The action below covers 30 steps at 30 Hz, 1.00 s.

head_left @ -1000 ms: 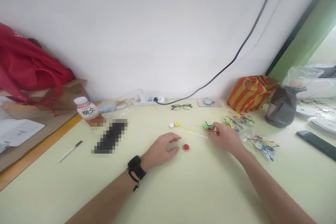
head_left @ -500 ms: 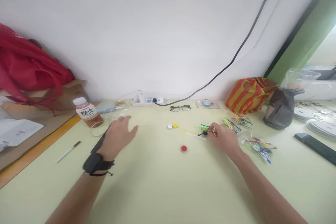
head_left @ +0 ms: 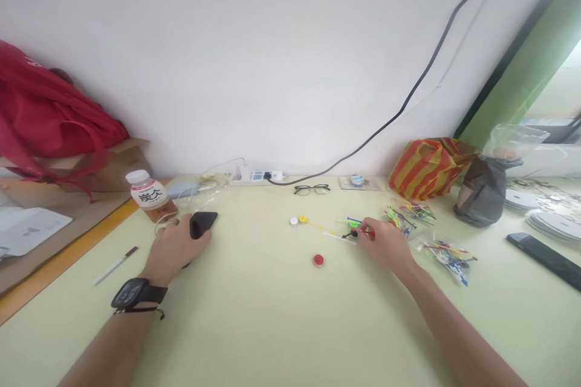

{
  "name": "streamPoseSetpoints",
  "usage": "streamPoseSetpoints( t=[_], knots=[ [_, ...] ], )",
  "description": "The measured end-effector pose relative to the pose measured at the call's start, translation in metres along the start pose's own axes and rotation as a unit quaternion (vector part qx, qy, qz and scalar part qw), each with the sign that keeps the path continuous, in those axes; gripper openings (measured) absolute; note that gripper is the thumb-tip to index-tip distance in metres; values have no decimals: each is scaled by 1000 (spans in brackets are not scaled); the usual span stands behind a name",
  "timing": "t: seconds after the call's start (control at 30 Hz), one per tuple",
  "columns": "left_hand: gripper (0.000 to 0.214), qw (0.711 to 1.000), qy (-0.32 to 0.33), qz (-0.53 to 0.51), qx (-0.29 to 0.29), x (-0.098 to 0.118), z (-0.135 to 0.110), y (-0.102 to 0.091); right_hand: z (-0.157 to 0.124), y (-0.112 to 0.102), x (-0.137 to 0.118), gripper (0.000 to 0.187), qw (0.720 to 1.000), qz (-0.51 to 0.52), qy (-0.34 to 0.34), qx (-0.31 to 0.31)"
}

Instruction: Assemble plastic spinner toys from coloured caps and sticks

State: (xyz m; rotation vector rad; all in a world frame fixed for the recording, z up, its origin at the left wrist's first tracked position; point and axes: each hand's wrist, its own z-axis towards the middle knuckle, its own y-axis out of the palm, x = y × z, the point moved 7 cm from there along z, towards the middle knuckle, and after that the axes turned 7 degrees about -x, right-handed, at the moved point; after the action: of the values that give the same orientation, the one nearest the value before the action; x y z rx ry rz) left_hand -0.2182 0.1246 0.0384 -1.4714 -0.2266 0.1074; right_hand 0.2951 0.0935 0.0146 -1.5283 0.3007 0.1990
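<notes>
Over a dark smartphone (head_left: 205, 222) on the left of the table lies my left hand (head_left: 175, 249), thumb at one edge and fingers curled at the other; it covers most of the phone. My right hand (head_left: 384, 243) pinches a small red plastic piece (head_left: 369, 233) between thumb and fingertips. Close to those fingertips are a black piece (head_left: 353, 233), a green piece (head_left: 354, 224) and a white stick. A yellow disc (head_left: 302, 219) with a thin yellow stem and a white disc (head_left: 293, 221) lie side by side. Nearer me sits a red disc (head_left: 318, 260).
Bags of coloured plastic pieces (head_left: 447, 257) lie right of my right hand. Farther back are eyeglasses (head_left: 311, 190), a power strip (head_left: 254, 178) and a striped bag (head_left: 426, 168). A drink bottle (head_left: 152, 196) and a pen (head_left: 115, 266) are at left, another dark flat object (head_left: 542, 259) at right.
My left hand has moved left and toward me, down onto the phone, uncovering its far end. My right hand has shifted slightly left, still pinching the red piece.
</notes>
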Motion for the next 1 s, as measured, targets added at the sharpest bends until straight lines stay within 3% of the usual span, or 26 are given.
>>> streamPoseSetpoints(
  t=[0.2,0.4,0.53,0.73,0.87,1.0],
  knots=[
    [76,1000,-6,-6,-9,-10,1,7,1,0,-1,17,1000,-1,-4,0],
    [84,1000,0,8,13,-4,-7,-1,1,-2,-2,18,1000,4,-14,6],
    [72,998,34,25,39,9,-7,-5,1,-2,-1,17,1000,3,-15,6],
    [62,997,58,41,26,19,-4,-1,1,-1,-2,18,1000,-4,-19,1],
    [48,996,69,36,53,16,-8,-13,1,-2,-3,17,1000,-5,-20,1],
    [40,997,49,22,63,0,-9,-29,1,-3,-4,18,1000,-1,-29,3]
  ],
)
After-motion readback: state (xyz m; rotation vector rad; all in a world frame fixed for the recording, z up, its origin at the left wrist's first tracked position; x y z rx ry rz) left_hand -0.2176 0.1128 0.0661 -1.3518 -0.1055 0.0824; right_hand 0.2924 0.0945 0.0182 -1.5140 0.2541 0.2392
